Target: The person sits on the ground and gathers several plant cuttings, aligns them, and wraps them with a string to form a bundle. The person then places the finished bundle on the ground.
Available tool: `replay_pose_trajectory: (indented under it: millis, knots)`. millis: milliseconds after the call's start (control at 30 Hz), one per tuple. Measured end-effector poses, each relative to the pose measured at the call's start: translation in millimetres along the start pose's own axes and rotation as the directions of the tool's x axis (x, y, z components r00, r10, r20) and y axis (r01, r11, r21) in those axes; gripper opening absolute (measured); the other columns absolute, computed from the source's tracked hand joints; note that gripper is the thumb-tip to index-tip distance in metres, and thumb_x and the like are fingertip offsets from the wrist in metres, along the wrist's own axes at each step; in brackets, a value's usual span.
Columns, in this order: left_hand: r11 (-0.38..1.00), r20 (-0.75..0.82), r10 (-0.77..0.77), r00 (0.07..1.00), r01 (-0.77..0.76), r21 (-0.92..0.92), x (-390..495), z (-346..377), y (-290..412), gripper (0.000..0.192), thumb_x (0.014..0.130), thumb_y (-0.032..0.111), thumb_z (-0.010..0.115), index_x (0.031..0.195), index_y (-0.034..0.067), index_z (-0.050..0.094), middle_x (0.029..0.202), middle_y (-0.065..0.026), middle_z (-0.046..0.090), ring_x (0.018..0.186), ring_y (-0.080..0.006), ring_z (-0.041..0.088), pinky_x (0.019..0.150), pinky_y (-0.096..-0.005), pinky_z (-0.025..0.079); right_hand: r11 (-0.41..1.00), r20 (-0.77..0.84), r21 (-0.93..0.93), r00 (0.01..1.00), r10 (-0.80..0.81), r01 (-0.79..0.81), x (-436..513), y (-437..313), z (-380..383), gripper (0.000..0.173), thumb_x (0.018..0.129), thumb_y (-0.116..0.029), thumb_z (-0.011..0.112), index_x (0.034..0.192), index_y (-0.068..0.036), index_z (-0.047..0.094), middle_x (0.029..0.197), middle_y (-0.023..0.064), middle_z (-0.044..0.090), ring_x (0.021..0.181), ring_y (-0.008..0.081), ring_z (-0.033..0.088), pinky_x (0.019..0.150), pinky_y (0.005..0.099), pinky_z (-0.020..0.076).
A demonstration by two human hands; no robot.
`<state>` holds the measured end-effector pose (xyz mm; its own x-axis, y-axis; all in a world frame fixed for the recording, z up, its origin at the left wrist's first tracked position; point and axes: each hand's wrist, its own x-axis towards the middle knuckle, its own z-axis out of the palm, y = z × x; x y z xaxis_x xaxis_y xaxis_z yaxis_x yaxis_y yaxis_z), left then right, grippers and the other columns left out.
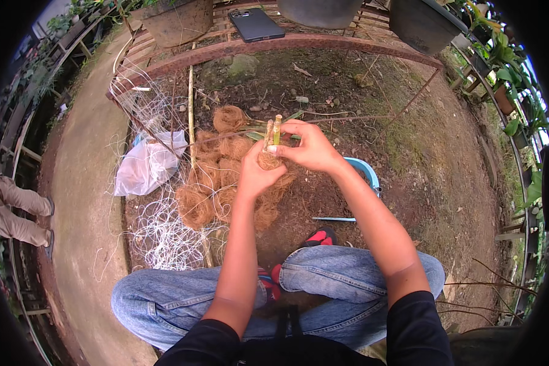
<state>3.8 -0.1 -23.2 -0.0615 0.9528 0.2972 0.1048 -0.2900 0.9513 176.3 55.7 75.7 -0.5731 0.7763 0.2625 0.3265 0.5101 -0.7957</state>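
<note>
My left hand [261,170] is closed around a ball of brown coconut fibre [269,160], from which short cut plant stems [277,130] stand upright. With thumb and fingers, my right hand [309,146] holds the stems just above the fibre. Several more brown fibre balls [196,207] lie on the soil below and to the left of my hands. Beside them spreads a tangle of white string [169,235]. A white plastic bag [151,164] lies left of the fibre balls. Green leaves show partly behind my right hand.
A light-blue plastic container [366,171] is partly hidden by my right forearm, with a thin blue strip [336,219] near it. A rusty metal rack [274,44] with pots and a dark phone [256,24] stands ahead. Another person's legs [20,206] show at far left.
</note>
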Motion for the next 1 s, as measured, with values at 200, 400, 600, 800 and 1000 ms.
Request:
replay_pose_trajectory:
  millis: [200, 400, 600, 800, 1000]
  knots:
    - [0.965, -0.089, 0.095, 0.991, -0.07, 0.254, -5.5, 10.6, -17.8, 0.076, 0.07, 0.016, 0.093, 0.137, 0.003, 0.059, 0.129, -0.0141, 0.066, 0.121, -0.0256, 0.064, 0.104, -0.0398, 0.051, 0.995, -0.106, -0.04, 0.991, 0.084, -0.089, -5.8, 27.0, 2.8, 0.042, 0.086, -0.028, 0.085, 0.119, -0.003, 0.076, 0.111, 0.0191, 0.075, 0.105, 0.0278, 0.072, 0.09, 0.039, 0.0553]
    - [0.963, -0.109, 0.0, 0.994, 0.029, 0.267, -6.2, 12.1, -34.0, 0.081, 0.069, 0.017, 0.094, 0.14, 0.005, 0.057, 0.131, -0.0154, 0.065, 0.122, -0.028, 0.064, 0.105, -0.041, 0.051, 0.97, -0.169, 0.213, 0.973, 0.158, -0.12, -7.4, 60.0, 3.3, 0.039, 0.093, -0.024, 0.081, 0.124, -0.001, 0.074, 0.114, 0.0139, 0.076, 0.108, 0.0226, 0.072, 0.086, 0.0385, 0.0588]
    - [0.947, -0.12, -0.077, 0.99, 0.111, 0.302, -11.6, 5.0, -60.4, 0.083, 0.069, 0.017, 0.094, 0.142, 0.007, 0.056, 0.136, -0.0168, 0.062, 0.126, -0.0306, 0.062, 0.108, -0.0429, 0.05, 0.717, -0.16, 0.645, 0.87, 0.466, -0.265, -7.3, 65.3, -14.7, 0.033, 0.108, -0.021, 0.063, 0.132, 0.001, 0.064, 0.12, 0.0101, 0.07, 0.107, 0.0214, 0.07, 0.088, 0.0407, 0.0664]
    - [0.944, -0.117, -0.065, 0.991, 0.099, 0.316, -11.9, 10.6, -61.9, 0.084, 0.068, 0.015, 0.094, 0.142, 0.008, 0.056, 0.139, -0.0168, 0.058, 0.131, -0.0324, 0.058, 0.111, -0.0433, 0.048, 0.489, -0.098, 0.841, 0.824, 0.558, -0.231, -17.4, 97.2, -23.9, 0.034, 0.111, -0.025, 0.057, 0.13, 0.002, 0.058, 0.125, 0.0145, 0.065, 0.11, 0.0288, 0.069, 0.093, 0.0461, 0.0643]
    - [0.926, -0.165, 0.111, 0.98, -0.042, 0.375, -14.9, 15.8, -62.0, 0.086, 0.065, 0.015, 0.094, 0.142, 0.011, 0.056, 0.143, -0.0179, 0.052, 0.136, -0.0358, 0.053, 0.114, -0.0457, 0.045, 0.325, -0.05, 0.927, 0.801, 0.597, -0.185, -24.6, 112.9, -25.9, 0.043, 0.109, -0.034, 0.059, 0.131, 0.002, 0.054, 0.134, 0.0213, 0.06, 0.119, 0.0373, 0.065, 0.095, 0.0493, 0.063]
